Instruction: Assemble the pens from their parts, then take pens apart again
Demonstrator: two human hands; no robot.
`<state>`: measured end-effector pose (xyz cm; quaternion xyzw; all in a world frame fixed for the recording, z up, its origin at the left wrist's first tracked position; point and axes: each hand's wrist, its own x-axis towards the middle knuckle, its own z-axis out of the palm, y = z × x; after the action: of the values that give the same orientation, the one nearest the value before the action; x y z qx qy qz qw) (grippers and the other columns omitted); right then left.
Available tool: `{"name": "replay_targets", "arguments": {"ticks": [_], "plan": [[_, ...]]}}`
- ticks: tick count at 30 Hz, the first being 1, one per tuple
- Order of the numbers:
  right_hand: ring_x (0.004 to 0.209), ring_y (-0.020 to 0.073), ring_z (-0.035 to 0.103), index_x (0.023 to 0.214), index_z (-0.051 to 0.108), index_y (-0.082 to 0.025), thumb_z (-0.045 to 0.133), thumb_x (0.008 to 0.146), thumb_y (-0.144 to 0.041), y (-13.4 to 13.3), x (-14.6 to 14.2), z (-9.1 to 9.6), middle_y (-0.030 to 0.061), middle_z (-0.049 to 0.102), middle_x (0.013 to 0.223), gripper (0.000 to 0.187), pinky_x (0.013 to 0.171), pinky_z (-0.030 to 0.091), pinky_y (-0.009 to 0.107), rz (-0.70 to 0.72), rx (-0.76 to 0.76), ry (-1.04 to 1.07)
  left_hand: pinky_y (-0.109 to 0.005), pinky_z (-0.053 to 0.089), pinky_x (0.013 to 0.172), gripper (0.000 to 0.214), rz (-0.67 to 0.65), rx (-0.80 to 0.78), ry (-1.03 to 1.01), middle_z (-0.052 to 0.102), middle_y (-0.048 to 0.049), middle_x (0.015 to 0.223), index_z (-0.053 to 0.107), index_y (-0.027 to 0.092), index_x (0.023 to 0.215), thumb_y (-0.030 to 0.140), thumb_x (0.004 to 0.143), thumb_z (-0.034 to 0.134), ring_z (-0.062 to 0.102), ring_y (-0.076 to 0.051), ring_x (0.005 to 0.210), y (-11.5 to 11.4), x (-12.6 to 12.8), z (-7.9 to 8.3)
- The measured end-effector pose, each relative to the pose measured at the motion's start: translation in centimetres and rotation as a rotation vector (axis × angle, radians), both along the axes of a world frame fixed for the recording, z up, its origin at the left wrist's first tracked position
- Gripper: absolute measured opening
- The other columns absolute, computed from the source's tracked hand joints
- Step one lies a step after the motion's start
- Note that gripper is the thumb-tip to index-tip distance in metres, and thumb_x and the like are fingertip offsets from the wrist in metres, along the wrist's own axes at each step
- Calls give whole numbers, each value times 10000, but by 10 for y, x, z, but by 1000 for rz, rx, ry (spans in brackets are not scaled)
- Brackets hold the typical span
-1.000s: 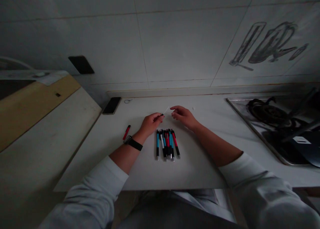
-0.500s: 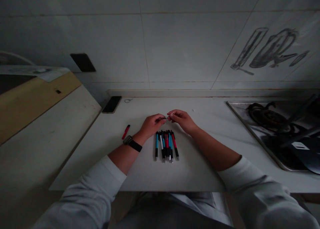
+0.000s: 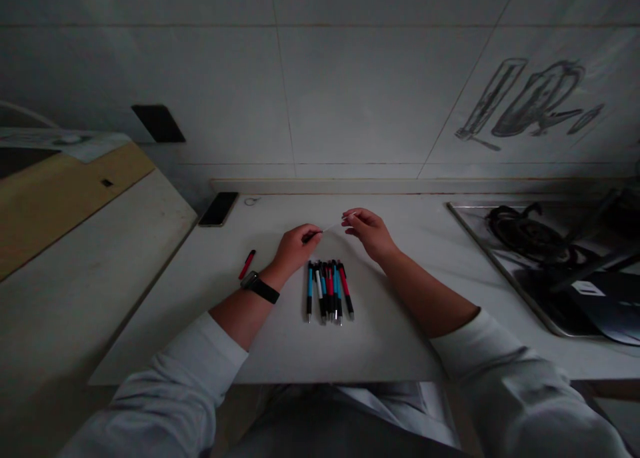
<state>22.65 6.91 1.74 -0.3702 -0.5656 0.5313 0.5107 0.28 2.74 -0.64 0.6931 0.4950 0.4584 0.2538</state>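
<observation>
My left hand [image 3: 294,248], with a dark watch on its wrist, is closed on the dark end of a pen part. My right hand [image 3: 367,231] pinches the far end of a thin pale refill [image 3: 334,225] that stretches between the two hands. Both hands hover just beyond a row of several pens [image 3: 329,290], blue, red, white and black, lying side by side on the white counter [image 3: 280,338]. A single red pen piece [image 3: 247,264] lies alone to the left of my left wrist.
A dark phone [image 3: 218,209] lies at the counter's back left corner, a small ring beside it. A gas hob [image 3: 545,245] fills the right side with a dark flat object on its near corner. A wooden board [image 3: 60,198] lies left; tiled wall behind.
My hands came together half a second ago and have now drawn apart again, the thin refill showing between them. The camera view shifted slightly.
</observation>
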Motion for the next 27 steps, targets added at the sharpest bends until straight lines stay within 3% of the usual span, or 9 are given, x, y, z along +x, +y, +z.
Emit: {"name": "replay_targets", "arguments": {"ticks": [4,9,14,18,23,27], "plan": [[882,146,671,992,627,-242,631,873,-582,29,18,20,37,681,981,360,815,569,315,-192,92,-10,-315,542,802,175,45,-17,-2,754,-37,894,723,203,956,345,900,636,699,-184,832,1,-1,-2],[702,144,634,1064,674,-200,576,941,-482,64,43,34,35,664,814,323,733,552,308,-278,189,-370,-295,532,762,202,34,-29,-12,739,-38,865,717,200,937,381,894,639,682,-177,804,3,0,-4],[846,204,686,1194,703,-197,632,922,-263,69,38,16,75,751,885,288,863,507,339,-306,246,-999,-305,540,790,193,4,-42,-31,746,-39,883,718,207,939,379,888,646,691,-181,829,3,2,-4],[1019,243,681,1279,671,-217,612,938,-246,69,30,-4,116,763,1055,347,911,491,350,-257,237,-1247,-311,547,797,187,-13,-60,-49,748,-40,878,718,209,926,376,878,650,693,-186,830,1,4,-1],[1062,261,662,1266,681,-222,558,967,-273,68,33,-8,141,725,1202,328,895,489,358,-257,253,-1356,-315,546,804,175,-12,-62,-59,749,-39,886,716,211,929,365,876,651,694,-188,839,1,5,-1],[970,230,664,1156,720,-216,554,969,-313,55,25,6,119,743,1111,269,854,476,326,-281,347,-1207,-305,539,782,207,16,-53,-49,744,-35,877,719,211,938,395,890,638,685,-184,820,2,3,-4]]}}
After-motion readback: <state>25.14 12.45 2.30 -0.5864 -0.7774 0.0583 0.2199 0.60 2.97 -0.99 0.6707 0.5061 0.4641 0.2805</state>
